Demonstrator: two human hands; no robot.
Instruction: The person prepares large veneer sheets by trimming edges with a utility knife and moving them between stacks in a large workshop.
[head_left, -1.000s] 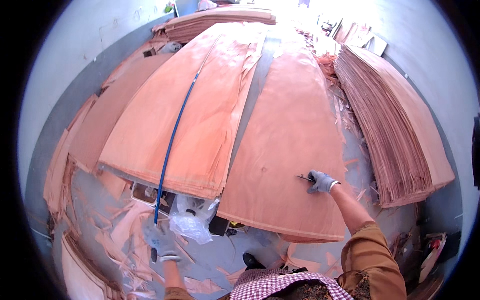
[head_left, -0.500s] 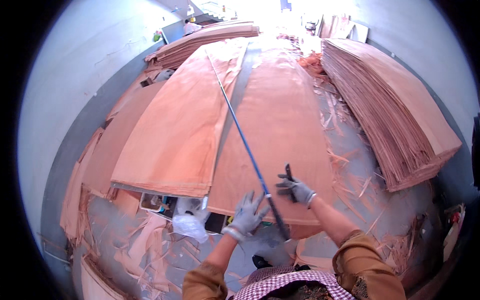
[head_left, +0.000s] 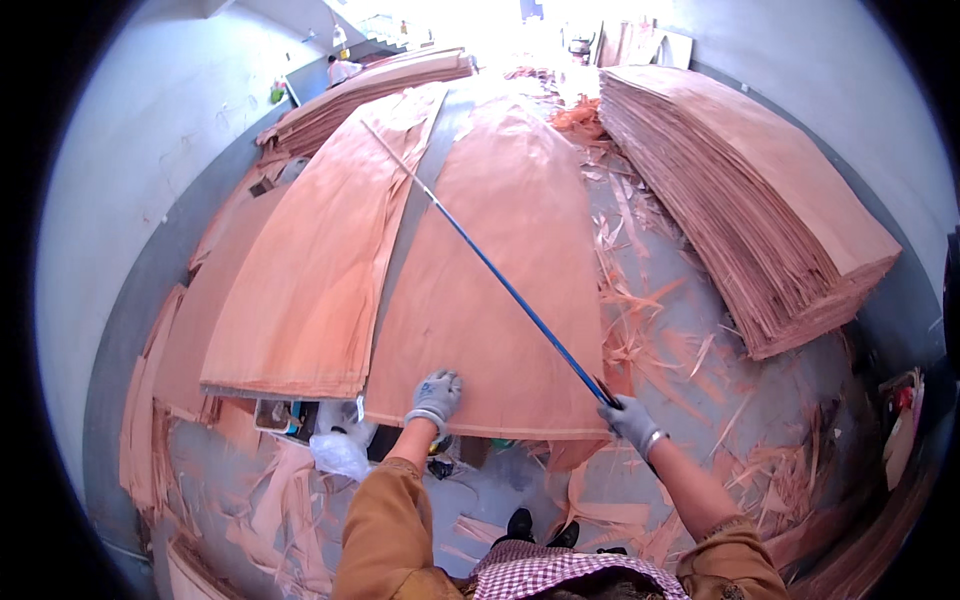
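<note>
A long thin blue pole [head_left: 510,288] slants across the wood veneer sheet [head_left: 490,330], its pale tip over the neighbouring stack. Closed round the pole's near end, at the sheet's right front corner, is my gloved right hand [head_left: 632,422]. A short dark tool, whose kind I cannot make out, also sticks up from that hand. My gloved left hand [head_left: 436,396] lies on the sheet near its front edge, its fingers partly bent against the surface, with nothing seen in it.
Another veneer stack [head_left: 300,290] lies to the left, across a narrow grey gap. A tall veneer pile [head_left: 750,200] stands at the right. Torn strips [head_left: 640,320] litter the floor. A clear plastic bag [head_left: 340,455] hangs below the front edge. A person [head_left: 342,70] is far back left.
My right hand has taken hold of the pole, and its near end has shifted right. My left hand has moved from beside the pole onto the sheet's front left. The view has shifted slightly.
</note>
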